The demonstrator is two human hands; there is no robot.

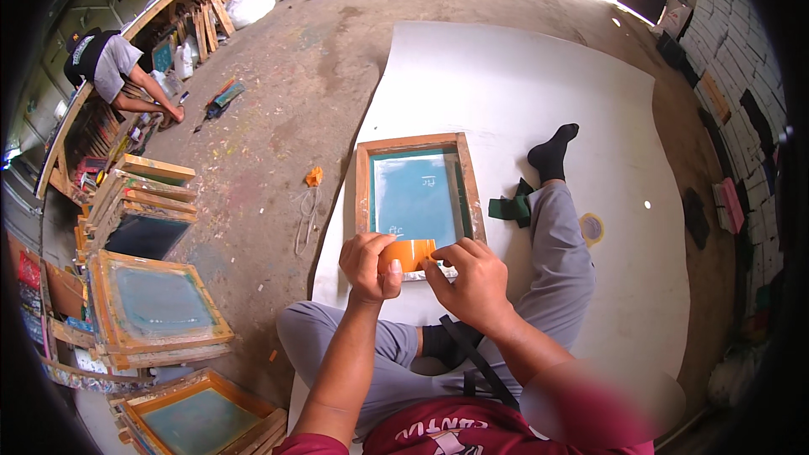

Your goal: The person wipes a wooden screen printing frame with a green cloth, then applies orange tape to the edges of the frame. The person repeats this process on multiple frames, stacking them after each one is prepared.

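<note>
So I'm looking down at the hands here, sitting on a big white sheet (522, 67) on the floor. The left hand (368, 265) is wrapped around an orange tape roll (407, 254), fingers closed on it. The right hand (472, 280) is pinched at the roll's edge, thumb and forefinger together, looks like it's on the loose end of the tape, though I can't really see the end itself. The roll sits right at the near edge of the frame (419, 194), a wooden screen with teal mesh lying flat on the sheet just in front of the legs.

My read: this is the bit where the tape gets started along the near rail of the frame. Next move needs the end peeled clean and laid straight on the wood, roll kept low so the strip doesn't wrinkle or wander onto the mesh. A green cloth (511, 206) lies by the right knee.
</note>
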